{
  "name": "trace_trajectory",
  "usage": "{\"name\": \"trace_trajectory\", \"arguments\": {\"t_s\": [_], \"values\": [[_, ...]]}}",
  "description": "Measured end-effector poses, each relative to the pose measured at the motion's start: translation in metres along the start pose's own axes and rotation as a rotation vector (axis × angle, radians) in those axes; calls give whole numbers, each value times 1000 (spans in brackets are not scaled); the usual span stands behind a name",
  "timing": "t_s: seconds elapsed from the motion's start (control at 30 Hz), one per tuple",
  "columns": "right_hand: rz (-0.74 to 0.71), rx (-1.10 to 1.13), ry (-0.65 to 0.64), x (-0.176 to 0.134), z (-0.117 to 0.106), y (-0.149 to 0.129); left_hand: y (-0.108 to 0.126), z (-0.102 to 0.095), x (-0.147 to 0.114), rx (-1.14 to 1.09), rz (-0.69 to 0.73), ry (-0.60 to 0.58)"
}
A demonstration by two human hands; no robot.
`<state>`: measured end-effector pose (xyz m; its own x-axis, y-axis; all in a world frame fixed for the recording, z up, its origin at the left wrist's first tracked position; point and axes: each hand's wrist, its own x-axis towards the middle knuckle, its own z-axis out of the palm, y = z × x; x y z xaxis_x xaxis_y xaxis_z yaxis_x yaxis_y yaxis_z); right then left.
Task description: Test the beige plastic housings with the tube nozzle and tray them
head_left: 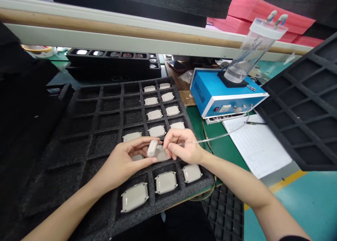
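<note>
Over the black foam tray (168, 208), my left hand (125, 156) grips a small beige watch case (152, 148) on edge between thumb and fingers. My right hand (185, 146) is closed in a pinch around the end of a clear thin tube (219, 138). The tube's pale tip (159, 147) meets the side of the held case; whether it goes inside cannot be made out. More beige watch cases lie face down in the tray's compartments below and around both hands, among them one near the front (166, 182).
The tube runs to a blue dispenser box (207, 85) with a clear cylinder of liquid (243, 55) on top. A written paper sheet (259, 146) with a pen lies at right. Another foam tray (310, 90) leans at far right. A shelf beam (131, 32) crosses above the bench.
</note>
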<state>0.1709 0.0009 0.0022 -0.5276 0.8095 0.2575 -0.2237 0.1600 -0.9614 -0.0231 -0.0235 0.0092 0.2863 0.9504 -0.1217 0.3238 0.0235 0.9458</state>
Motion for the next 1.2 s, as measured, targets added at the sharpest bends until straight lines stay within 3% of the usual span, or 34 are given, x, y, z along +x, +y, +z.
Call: {"name": "trace_trajectory", "arguments": {"t_s": [1.2], "values": [[35, -9, -3, 0, 1, -1, 2, 0, -2, -31, 1, -19]]}}
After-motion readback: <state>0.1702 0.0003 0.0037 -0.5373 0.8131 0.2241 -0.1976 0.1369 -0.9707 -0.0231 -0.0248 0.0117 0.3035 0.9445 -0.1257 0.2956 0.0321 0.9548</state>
